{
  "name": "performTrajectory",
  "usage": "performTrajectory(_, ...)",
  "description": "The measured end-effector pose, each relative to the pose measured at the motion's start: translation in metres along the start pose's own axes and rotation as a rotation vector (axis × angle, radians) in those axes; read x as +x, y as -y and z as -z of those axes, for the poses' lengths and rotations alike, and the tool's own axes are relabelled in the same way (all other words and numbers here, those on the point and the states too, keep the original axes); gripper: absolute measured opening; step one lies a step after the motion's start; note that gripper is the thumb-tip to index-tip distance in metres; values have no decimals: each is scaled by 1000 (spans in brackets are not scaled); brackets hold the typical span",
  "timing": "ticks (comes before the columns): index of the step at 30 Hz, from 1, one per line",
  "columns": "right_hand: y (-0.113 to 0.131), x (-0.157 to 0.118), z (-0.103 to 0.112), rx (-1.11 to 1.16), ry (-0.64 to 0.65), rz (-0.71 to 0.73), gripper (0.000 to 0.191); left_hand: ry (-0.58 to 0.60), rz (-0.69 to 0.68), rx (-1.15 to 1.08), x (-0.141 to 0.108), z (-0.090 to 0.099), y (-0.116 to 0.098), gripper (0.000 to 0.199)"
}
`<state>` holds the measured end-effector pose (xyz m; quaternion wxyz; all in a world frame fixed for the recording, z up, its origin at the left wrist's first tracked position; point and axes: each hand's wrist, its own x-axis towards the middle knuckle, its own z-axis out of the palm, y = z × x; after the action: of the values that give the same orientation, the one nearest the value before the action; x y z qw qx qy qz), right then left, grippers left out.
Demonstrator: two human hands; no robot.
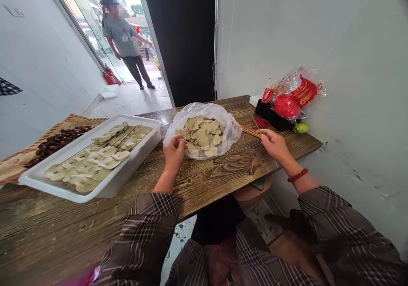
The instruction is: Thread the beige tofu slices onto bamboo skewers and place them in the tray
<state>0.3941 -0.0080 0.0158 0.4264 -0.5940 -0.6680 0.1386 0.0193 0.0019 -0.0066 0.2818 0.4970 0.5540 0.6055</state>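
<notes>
A clear plastic bag (234, 128) lies open on the table, filled with pale green-beige flat round slices (204, 135). At its near left rim is my left hand (174, 150), fingers pinched together by the slices; what they grip, if anything, is too small to make out. My right hand (274, 145) is closed on a thin wooden skewer (254, 120), which slants up and away from the fingers. Beneath it, a bundle of skewers (250, 130) lies between the bag and this hand. To the left, a white tray (110, 188) contains rows of similar slices, several on sticks.
Dark reddish-brown pieces (60, 141) lie on patterned paper behind the tray. At the right end of the wooden table (219, 175) are red scissors (262, 123), a black box (276, 118) with red packets, and a green fruit (301, 128). A person (126, 39) stands by the doorway.
</notes>
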Motion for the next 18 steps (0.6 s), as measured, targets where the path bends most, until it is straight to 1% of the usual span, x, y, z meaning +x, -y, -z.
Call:
performTrajectory(2, 16, 0, -11, 130, 43, 29, 36, 37, -113, 221, -1, -5, 0, 27)
performTrajectory(4, 33, 0, -24, 238, 89, 51, 30, 105, -222, 434, -2, -12, -4, 24)
performTrajectory(7, 55, 5, -46, 409, 155, 72, 22, 227, -341, 691, -3, -26, -11, 23)
performTrajectory(9, 65, 9, -62, 516, 211, 82, 24, 293, -397, 838, -3, -35, -16, 27)
performTrajectory(11, 71, 14, -77, 581, 273, 90, 31, 355, -412, 956, -4, -43, -18, 30)
performTrajectory(13, 74, 20, -90, 601, 332, 92, 34, 389, -396, 1036, -5, -47, -18, 33)
performTrajectory(15, 78, 26, -100, 606, 376, 85, 34, 390, -372, 1067, -6, -48, -17, 38)
performTrajectory(18, 88, 39, -113, 662, 410, 80, 32, 369, -331, 1051, -7, -47, -15, 44)
